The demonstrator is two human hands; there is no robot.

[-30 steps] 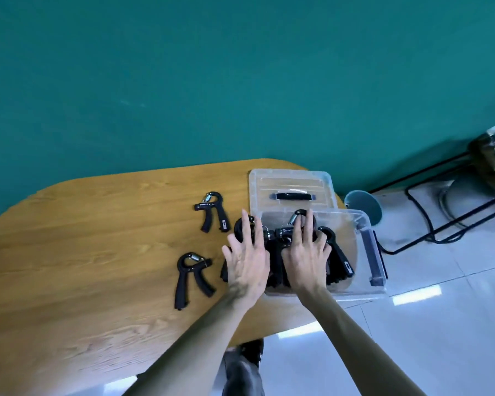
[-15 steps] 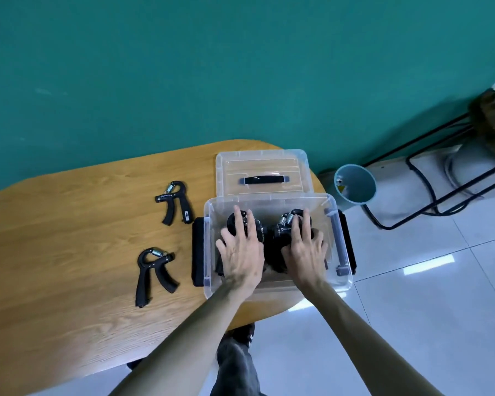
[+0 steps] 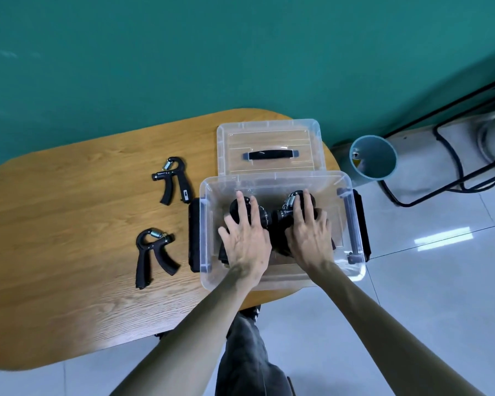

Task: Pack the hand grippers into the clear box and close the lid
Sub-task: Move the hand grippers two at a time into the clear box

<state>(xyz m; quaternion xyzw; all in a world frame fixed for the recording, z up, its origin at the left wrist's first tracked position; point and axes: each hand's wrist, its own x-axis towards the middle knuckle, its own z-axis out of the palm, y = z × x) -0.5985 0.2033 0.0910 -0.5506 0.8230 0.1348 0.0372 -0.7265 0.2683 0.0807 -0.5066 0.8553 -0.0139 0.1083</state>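
The clear box (image 3: 275, 178) stands open at the right end of the wooden table (image 3: 69, 224), with black latches on both short sides. Both hands are inside it. My left hand (image 3: 245, 238) lies over a black bunch of hand grippers (image 3: 262, 217), fingers spread across them. My right hand (image 3: 310, 232) covers a second bunch of hand grippers (image 3: 285, 215) whose spring shows. Two more black hand grippers lie on the table left of the box, one farther (image 3: 172, 180) and one nearer (image 3: 152, 254). The clear lid (image 3: 269, 132), with a black handle, lies flat behind the box.
A teal bin (image 3: 373, 158) stands on the tiled floor right of the table. A black metal frame (image 3: 455, 138) and cables are farther right. The green wall runs behind the table. My legs show below the table's near edge.
Both hands have carried the bunches of hand grippers rightward over the box's left wall and down inside it. The two loose grippers on the table have not moved.
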